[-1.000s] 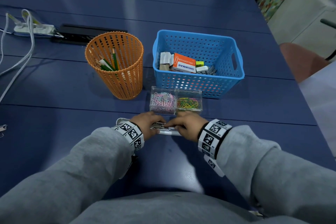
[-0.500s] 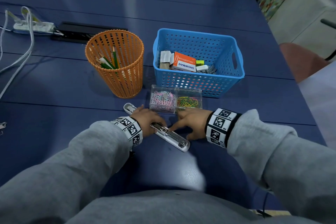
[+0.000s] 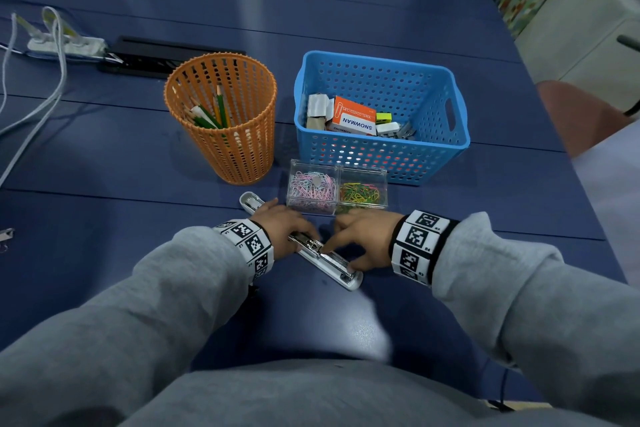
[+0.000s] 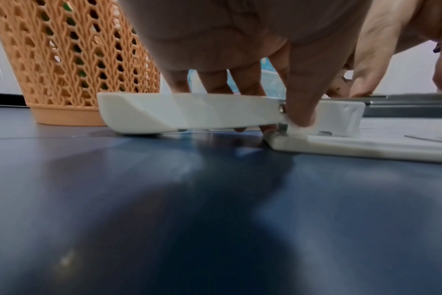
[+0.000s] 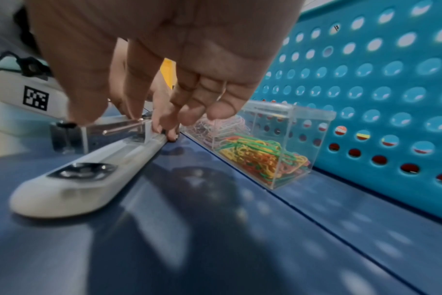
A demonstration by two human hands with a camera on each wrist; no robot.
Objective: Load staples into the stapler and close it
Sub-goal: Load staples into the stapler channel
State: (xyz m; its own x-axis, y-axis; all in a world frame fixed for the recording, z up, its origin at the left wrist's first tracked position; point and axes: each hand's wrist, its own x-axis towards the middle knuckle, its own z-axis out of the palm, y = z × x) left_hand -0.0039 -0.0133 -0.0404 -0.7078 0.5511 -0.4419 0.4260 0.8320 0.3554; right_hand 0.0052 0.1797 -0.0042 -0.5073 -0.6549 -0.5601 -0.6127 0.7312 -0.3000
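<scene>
A white stapler (image 3: pixel 341 269) lies opened flat on the blue table, running diagonally from far left to near right. Its cover (image 4: pixel 189 111) points toward the orange cup and its base (image 5: pixel 71 185) toward me. My left hand (image 3: pixel 280 225) grips the stapler at the hinge, thumb (image 4: pixel 299 107) in front and fingers behind the cover. My right hand (image 3: pixel 363 239) pinches the metal magazine (image 5: pixel 114 129) between thumb and forefinger, the other fingers loosely curled. I cannot see whether staples lie in the magazine.
A clear two-part box of paper clips (image 3: pixel 336 187) stands just beyond my hands. Behind it are a blue basket (image 3: pixel 381 61) with small boxes and an orange mesh cup (image 3: pixel 225 149) of pencils. A power strip with cables (image 3: pixel 65 45) lies far left.
The stapler has turned from lying crosswise under my hands to a diagonal, its base end now nearer me. Both hands stayed on it; since half a second ago little has shifted.
</scene>
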